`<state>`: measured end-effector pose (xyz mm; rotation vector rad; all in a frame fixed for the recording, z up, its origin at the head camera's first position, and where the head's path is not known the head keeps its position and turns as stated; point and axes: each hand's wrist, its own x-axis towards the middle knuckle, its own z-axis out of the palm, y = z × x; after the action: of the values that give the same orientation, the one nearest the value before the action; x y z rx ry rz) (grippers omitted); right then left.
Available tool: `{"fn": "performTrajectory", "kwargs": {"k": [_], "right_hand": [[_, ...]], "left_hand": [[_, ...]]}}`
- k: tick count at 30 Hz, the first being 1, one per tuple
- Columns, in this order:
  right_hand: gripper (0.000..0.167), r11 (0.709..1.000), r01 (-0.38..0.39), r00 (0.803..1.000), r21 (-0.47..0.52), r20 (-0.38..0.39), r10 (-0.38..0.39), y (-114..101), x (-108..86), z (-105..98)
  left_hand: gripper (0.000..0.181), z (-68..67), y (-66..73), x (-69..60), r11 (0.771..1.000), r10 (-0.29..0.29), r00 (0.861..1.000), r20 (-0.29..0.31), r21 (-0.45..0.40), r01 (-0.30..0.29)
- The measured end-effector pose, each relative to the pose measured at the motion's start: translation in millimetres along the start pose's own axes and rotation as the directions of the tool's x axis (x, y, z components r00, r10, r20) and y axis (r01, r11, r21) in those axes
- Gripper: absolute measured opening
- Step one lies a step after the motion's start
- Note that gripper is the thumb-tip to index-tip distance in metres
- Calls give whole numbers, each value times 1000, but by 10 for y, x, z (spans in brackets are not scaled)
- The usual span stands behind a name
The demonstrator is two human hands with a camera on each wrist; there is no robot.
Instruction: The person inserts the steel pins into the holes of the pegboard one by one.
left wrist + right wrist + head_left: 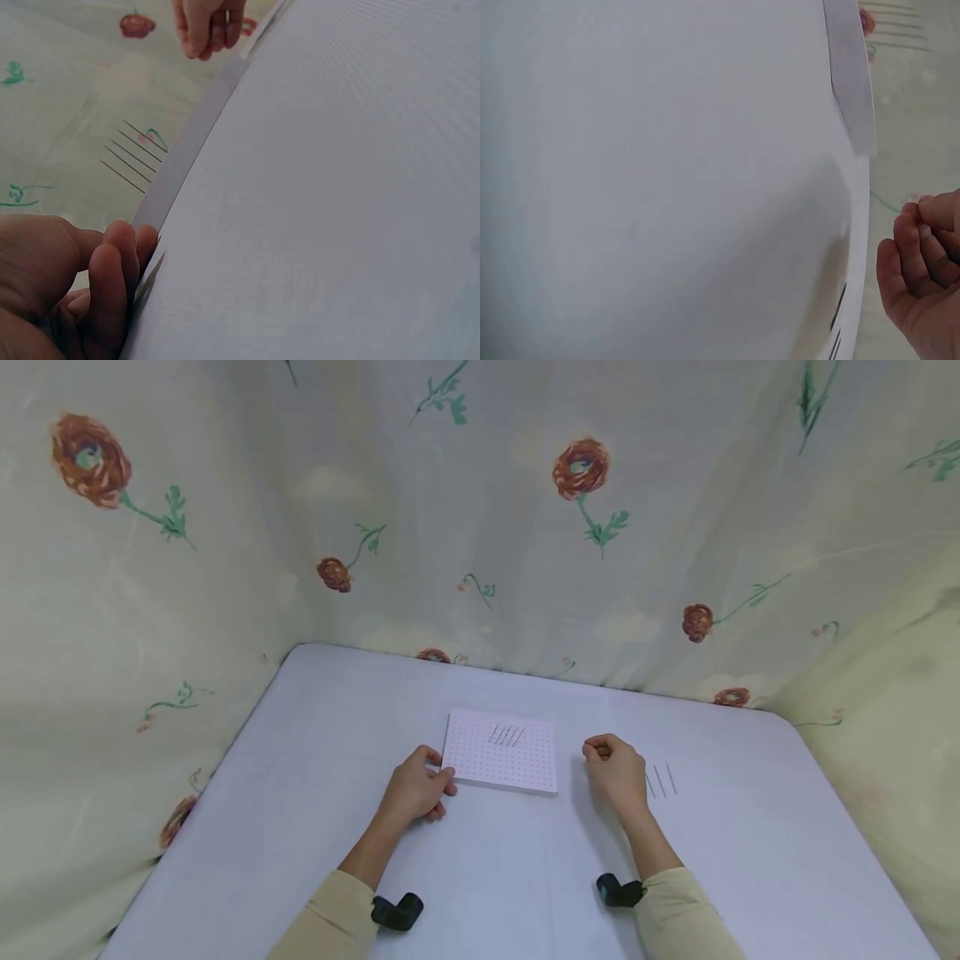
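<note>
A white board with a grid of small holes (498, 768) lies on the table, and several thin dark sticks (506, 735) stand in a row toward its back. At the board's near left corner my left hand (418, 785) grips the edge, thumb above; the left wrist view shows its fingers against the board's side (184, 150). To the right of the board my right hand (617, 772) is raised over the table, apart from the board. Its thumb and forefinger meet at the tips with the other fingers curled, and no stick shows between them (926, 255).
Right of my right hand, a few loose sticks (661, 781) lie roughly parallel on the white-covered table (495, 877). Curtains with printed flowers (480, 510) hang behind and beside it. A black wrist camera (397, 912) is worn at each sleeve.
</note>
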<state>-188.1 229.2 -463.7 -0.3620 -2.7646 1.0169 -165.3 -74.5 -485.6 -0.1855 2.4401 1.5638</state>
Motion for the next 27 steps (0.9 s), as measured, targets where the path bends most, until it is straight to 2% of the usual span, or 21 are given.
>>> {"fn": "performTrajectory", "kwargs": {"k": [5, 13, 22, 27], "right_hand": [[24, 999, -38, 999, -22, -10, 38, 162, 7, -137], [28, 993, -104, 993, -52, -56, 101, 396, 53, -397], [35, 969, -234, 971, -72, -66, 230, 761, 38, -666], [38, 956, -263, 965, -128, -58, 258, 902, 7, -751]], "left_hand": [[28, 11, -18, 3, 1000, -8, 1000, 7, -9, 9], [28, -6, 27, 20, 1000, -19, 1000, 0, 15, 19], [28, 6, 6, 9, 1000, -7, 1000, 11, 2, 7], [28, 1, 10, 15, 1000, -11, 1000, 2, 3, 11]]}}
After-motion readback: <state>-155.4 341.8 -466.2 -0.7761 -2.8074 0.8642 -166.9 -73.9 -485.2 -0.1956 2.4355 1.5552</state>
